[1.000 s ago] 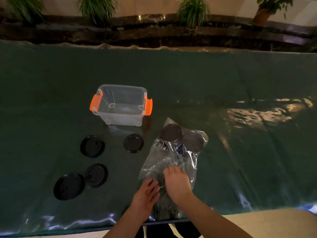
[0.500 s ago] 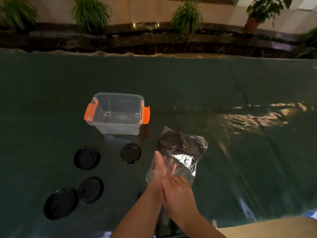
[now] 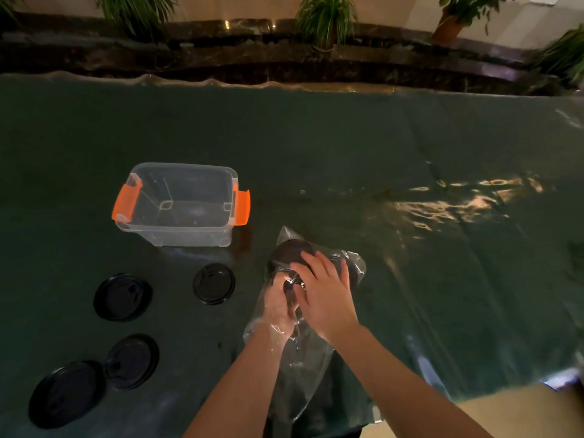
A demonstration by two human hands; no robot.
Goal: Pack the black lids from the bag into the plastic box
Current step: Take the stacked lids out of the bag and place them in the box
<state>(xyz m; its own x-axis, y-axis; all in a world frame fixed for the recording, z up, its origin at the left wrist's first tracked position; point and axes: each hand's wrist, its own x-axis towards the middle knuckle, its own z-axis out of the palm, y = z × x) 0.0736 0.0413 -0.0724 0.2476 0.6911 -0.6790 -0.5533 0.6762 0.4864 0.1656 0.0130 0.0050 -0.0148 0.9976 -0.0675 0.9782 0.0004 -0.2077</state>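
Note:
A clear plastic bag (image 3: 356, 266) lies on the green table cover, with black lids (image 3: 289, 249) bunched at its far end. My left hand (image 3: 279, 306) is inside the bag, seen through the film, its fingers near a dark lid; its grip is unclear. My right hand (image 3: 327, 294) rests flat on top of the bag, fingers spread over the lids. The clear plastic box (image 3: 185, 166) with orange latches stands open to the upper left and looks empty. Several black lids lie loose on the cover: one (image 3: 214, 283) near the bag, others (image 3: 122, 297) (image 3: 132, 361) (image 3: 64, 394) further left.
The green cover (image 3: 410, 153) spreads far to the right and back, wrinkled and shiny in spots. Its near edge and a beige floor (image 3: 505, 412) show at the bottom right. A dark stone ledge (image 3: 221, 55) with potted plants runs behind the table.
My left hand has slid deep into the bag toward the lids. My right hand has moved forward along the top of the bag and now lies over the lids.

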